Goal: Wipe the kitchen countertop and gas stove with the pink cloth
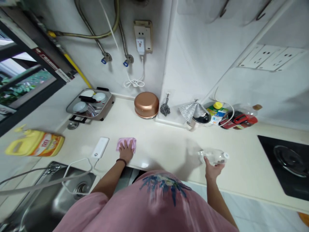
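My left hand (126, 152) lies on a folded pink cloth (132, 141) near the counter's front edge, fingers spread flat and pressing it to the surface. Over to the right, my right hand (212, 170) is closed around a clear plastic bottle (214, 156) with a white cap. The bottle lies sideways, its cap pointing right; from this angle I cannot tell whether it touches the counter (164, 145). To the left of the cloth is a white power bank (100, 147) with a cable plugged into it.
A steel sink (60, 206) and a yellow detergent jug (36, 143) are at left. Behind stand an electric pan (106, 108) holding bowls, a copper-coloured pot (146, 104) and a hanging steel scrubber (165, 109). Bagged items and a red-black object (238, 120) line the wall; a black cooktop (285, 167) is right.
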### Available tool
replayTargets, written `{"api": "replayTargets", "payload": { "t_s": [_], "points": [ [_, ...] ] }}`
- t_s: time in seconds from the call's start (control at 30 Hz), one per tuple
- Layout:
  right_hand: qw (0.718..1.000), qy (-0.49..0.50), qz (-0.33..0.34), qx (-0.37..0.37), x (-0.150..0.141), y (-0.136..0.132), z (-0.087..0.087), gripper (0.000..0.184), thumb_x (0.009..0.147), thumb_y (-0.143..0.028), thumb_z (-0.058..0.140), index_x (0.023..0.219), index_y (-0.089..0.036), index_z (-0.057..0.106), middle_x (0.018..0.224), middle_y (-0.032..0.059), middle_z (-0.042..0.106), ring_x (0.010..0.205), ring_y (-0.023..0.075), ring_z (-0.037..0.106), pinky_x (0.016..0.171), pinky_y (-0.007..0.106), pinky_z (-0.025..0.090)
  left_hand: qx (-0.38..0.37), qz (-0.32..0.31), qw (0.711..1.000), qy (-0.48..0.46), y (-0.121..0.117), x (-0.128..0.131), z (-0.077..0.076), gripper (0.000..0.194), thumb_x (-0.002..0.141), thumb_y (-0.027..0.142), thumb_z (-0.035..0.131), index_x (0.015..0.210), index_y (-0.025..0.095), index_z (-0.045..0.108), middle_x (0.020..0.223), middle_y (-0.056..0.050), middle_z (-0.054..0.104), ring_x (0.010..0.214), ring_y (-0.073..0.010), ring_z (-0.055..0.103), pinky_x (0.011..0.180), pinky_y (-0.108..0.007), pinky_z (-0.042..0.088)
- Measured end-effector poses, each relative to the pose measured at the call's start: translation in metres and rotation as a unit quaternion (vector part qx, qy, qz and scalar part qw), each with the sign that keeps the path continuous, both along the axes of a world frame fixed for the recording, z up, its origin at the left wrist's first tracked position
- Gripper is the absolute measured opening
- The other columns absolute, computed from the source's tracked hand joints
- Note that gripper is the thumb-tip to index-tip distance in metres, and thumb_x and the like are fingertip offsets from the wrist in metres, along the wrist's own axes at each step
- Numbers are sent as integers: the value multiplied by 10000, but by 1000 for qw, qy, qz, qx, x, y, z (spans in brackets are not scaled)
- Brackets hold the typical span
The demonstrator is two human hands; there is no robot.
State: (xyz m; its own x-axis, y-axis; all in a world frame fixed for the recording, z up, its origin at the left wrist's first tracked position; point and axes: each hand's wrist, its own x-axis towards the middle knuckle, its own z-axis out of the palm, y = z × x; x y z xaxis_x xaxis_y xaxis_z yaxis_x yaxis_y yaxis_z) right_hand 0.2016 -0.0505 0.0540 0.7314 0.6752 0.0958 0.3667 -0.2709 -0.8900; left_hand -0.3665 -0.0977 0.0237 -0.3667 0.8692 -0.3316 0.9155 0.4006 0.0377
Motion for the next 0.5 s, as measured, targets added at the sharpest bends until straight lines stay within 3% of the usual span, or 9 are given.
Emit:
{"api": "replayTargets", "payload": {
  "t_s": [0.13,0.2,0.33,0.4,0.5],
  "points": [
    [997,18,-67,20,-5,23,3,1141,560,-778,875,1427,-161,464,1474,231,615,1350,382,644,1175,564,534,-8,17,1000,-8,-24,5,-4,698,1108,410,431,1766,258,257,1828,-222,111,1658,-520,165,1283,-695,266],
    [999,-2,-53,-6,0,29,6,1081,539,-776,883,1360,-179,511,1408,213,650,1291,377,667,1155,572,540,-8,24,1000,-18,-27,9,-4,696,1108,412,439,1765,265,263,1829,-224,102,1657,-528,160,1281,-704,260],
    [987,-41,119,-105,4,37,24,1033,476,-736,909,1299,-207,579,1240,130,731,1160,344,697,1101,550,552,1,29,999,-31,-25,11,-5,699,1104,425,454,1762,277,271,1837,-207,98,1659,-532,143,1283,-713,245],
    [959,-35,227,-166,-10,43,35,1013,496,-684,912,1340,-226,592,1177,94,756,1116,319,712,1056,505,568,9,26,999,-33,-25,10,-7,706,1101,433,465,1762,285,267,1840,-196,102,1660,-530,143,1282,-719,241],
    [894,-37,361,-261,-56,51,46,925,550,-583,898,1365,-241,627,1067,48,771,996,271,741,926,420,595,14,23,999,-34,-23,8,-8,713,1098,431,469,1764,290,257,1841,-192,101,1659,-531,146,1279,-722,246]
  ]
}}
